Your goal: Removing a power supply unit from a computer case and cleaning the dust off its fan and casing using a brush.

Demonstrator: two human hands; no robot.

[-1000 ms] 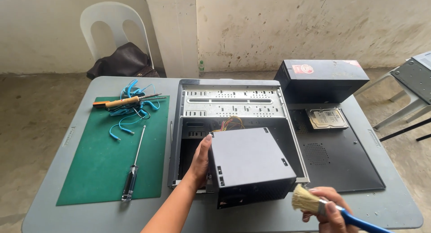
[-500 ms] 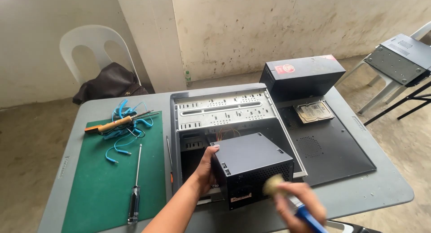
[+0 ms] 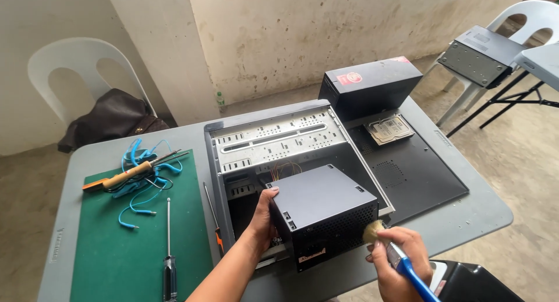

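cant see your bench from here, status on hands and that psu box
Left hand grips power supply box. Right hand holds brush, bristles at its mesh side. Nothing between.

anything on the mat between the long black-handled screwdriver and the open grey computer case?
Yes: a thin orange-handled screwdriver lies between the long black-handled screwdriver and the open grey computer case, along the green mat's right edge, in the head view.

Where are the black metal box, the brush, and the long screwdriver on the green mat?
black metal box (image 3: 317,200): head view, on its flat top face.
brush (image 3: 372,232): head view, on the pale bristles.
long screwdriver (image 3: 169,277): head view, on its dark handle.
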